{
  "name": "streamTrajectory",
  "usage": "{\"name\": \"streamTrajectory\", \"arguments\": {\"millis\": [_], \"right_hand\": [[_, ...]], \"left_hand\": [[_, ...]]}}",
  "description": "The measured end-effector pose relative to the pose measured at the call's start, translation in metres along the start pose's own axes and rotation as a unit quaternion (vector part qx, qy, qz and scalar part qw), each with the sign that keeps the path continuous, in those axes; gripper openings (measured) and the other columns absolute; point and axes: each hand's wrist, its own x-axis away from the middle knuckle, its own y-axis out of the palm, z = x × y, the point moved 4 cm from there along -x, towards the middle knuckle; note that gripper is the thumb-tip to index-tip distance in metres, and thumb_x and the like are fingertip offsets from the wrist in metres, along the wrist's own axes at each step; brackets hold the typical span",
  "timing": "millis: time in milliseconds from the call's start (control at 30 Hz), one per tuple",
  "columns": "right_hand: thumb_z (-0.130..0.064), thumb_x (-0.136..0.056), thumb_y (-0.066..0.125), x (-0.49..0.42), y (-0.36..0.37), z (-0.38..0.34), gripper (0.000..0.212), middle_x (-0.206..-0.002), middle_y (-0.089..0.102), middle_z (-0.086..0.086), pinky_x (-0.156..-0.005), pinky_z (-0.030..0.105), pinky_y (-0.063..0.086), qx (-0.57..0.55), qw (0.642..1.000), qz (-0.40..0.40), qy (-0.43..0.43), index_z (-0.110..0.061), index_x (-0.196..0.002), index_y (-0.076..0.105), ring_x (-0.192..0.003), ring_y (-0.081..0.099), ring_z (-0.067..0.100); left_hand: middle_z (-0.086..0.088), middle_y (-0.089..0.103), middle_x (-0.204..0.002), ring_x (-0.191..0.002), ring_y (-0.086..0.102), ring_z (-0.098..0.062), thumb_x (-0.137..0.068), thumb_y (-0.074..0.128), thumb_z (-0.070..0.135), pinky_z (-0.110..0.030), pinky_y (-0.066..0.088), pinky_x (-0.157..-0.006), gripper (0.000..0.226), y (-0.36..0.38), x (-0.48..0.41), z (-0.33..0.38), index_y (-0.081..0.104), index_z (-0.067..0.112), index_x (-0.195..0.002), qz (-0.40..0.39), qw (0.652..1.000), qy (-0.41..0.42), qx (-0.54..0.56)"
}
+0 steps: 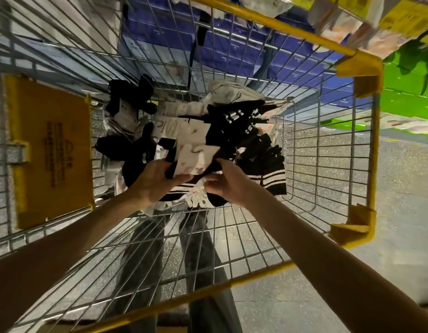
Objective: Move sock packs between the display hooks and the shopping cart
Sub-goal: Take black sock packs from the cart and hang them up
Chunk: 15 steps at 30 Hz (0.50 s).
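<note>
I look straight down into a wire shopping cart with yellow rims. Several sock packs lie heaped on its floor, mostly black with white stripes, plus white ones. Both my arms reach into the basket. My left hand grips a sock pack with a white card header from its left edge. My right hand is closed on the right side of the same pack, fingers curled over black fabric. The display hooks are not clearly visible; only hanging packs show at the top right.
A yellow plastic child-seat flap stands on the cart's left wall. Blue boxes show through the far wire wall, green shelving at right. Speckled floor and my dark trouser legs appear beneath the cart.
</note>
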Motion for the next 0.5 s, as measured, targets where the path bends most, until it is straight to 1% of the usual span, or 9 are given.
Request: {"name": "streamTrajectory", "arguments": {"millis": [33, 67, 100, 167, 200, 233, 300, 400, 500], "right_hand": [[-0.024, -0.102, 0.043, -0.007, -0.011, -0.001, 0.027, -0.084, 0.065, 0.009, -0.052, 0.030, 0.058, 0.089, 0.995, 0.030, -0.020, -0.004, -0.104, 0.061, -0.054, 0.065, 0.020], [-0.024, -0.100, 0.048, -0.014, -0.024, -0.003, 0.027, -0.091, 0.066, 0.010, -0.063, 0.037, 0.061, 0.212, 0.973, 0.072, -0.053, -0.004, -0.113, 0.061, -0.066, 0.067, 0.024], [-0.024, -0.096, 0.055, -0.020, -0.039, -0.008, 0.031, -0.099, 0.066, 0.010, -0.075, 0.042, 0.060, 0.375, 0.914, 0.117, -0.097, -0.006, -0.121, 0.059, -0.081, 0.067, 0.028], [-0.027, -0.085, 0.067, -0.030, -0.064, -0.011, 0.049, -0.120, 0.060, 0.013, -0.093, 0.045, 0.051, 0.665, 0.721, 0.147, -0.125, -0.013, -0.130, 0.053, -0.112, 0.057, 0.032], [-0.029, -0.082, 0.070, -0.033, -0.076, -0.007, 0.062, -0.131, 0.052, 0.015, -0.099, 0.046, 0.046, 0.746, 0.646, 0.126, -0.102, -0.017, -0.137, 0.047, -0.123, 0.048, 0.035], [-0.030, -0.080, 0.074, -0.037, -0.088, -0.001, 0.076, -0.139, 0.044, 0.017, -0.104, 0.048, 0.040, 0.791, 0.600, 0.098, -0.066, -0.021, -0.145, 0.037, -0.130, 0.040, 0.038], [-0.030, -0.078, 0.078, -0.042, -0.108, 0.010, 0.096, -0.149, 0.029, 0.020, -0.108, 0.054, 0.033, 0.830, 0.553, 0.072, -0.012, -0.028, -0.153, 0.018, -0.136, 0.031, 0.041], [-0.025, -0.084, 0.072, -0.051, -0.118, 0.020, 0.085, -0.148, 0.029, 0.021, -0.104, 0.054, 0.038, 0.860, 0.494, 0.118, -0.047, -0.026, -0.151, 0.020, -0.133, 0.037, 0.041], [-0.023, -0.091, 0.062, -0.057, -0.112, 0.025, 0.063, -0.134, 0.051, 0.020, -0.091, 0.044, 0.049, 0.846, 0.515, 0.106, -0.088, -0.014, -0.145, 0.031, -0.118, 0.056, 0.037]], "left_hand": [[0.006, 0.065, -0.111, -0.109, 0.060, -0.008, -0.086, 0.074, 0.018, -0.001, 0.043, -0.078, 0.042, -0.001, -0.003, -0.005, 0.064, 0.008, -0.125, 0.016, 1.000, -0.013, 0.007], [0.005, 0.066, -0.110, -0.108, 0.060, -0.008, -0.085, 0.074, 0.020, -0.001, 0.041, -0.077, 0.041, -0.003, -0.005, -0.010, 0.066, 0.009, -0.124, 0.034, 0.999, -0.025, 0.008], [0.004, 0.067, -0.112, -0.106, 0.061, -0.008, -0.085, 0.074, 0.022, -0.004, 0.043, -0.079, 0.040, -0.006, -0.005, -0.014, 0.067, 0.010, -0.123, 0.050, 0.998, -0.036, 0.010], [0.000, 0.069, -0.118, -0.108, 0.063, -0.011, -0.084, 0.076, 0.026, -0.020, 0.049, -0.093, 0.041, -0.011, -0.006, -0.024, 0.067, 0.014, -0.123, 0.071, 0.996, -0.051, 0.017], [-0.002, 0.070, -0.119, -0.110, 0.064, -0.014, -0.084, 0.076, 0.027, -0.030, 0.050, -0.098, 0.041, -0.013, -0.005, -0.027, 0.067, 0.015, -0.122, 0.076, 0.995, -0.056, 0.022], [-0.003, 0.070, -0.119, -0.109, 0.065, -0.016, -0.083, 0.076, 0.027, -0.035, 0.050, -0.100, 0.041, -0.014, -0.005, -0.029, 0.068, 0.016, -0.122, 0.079, 0.995, -0.058, 0.024], [-0.005, 0.071, -0.117, -0.104, 0.065, -0.016, -0.084, 0.076, 0.025, -0.027, 0.051, -0.090, 0.040, -0.014, -0.003, -0.031, 0.068, 0.012, -0.121, 0.085, 0.995, -0.060, 0.003], [-0.005, 0.071, -0.112, -0.097, 0.065, -0.013, -0.085, 0.075, 0.026, -0.012, 0.045, -0.072, 0.038, -0.011, -0.001, -0.034, 0.069, 0.011, -0.120, 0.089, 0.994, -0.067, -0.012], [-0.004, 0.071, -0.116, -0.103, 0.065, -0.014, -0.086, 0.074, 0.026, -0.011, 0.044, -0.075, 0.039, -0.008, 0.001, -0.036, 0.068, 0.012, -0.121, 0.089, 0.993, -0.072, -0.008]]}}
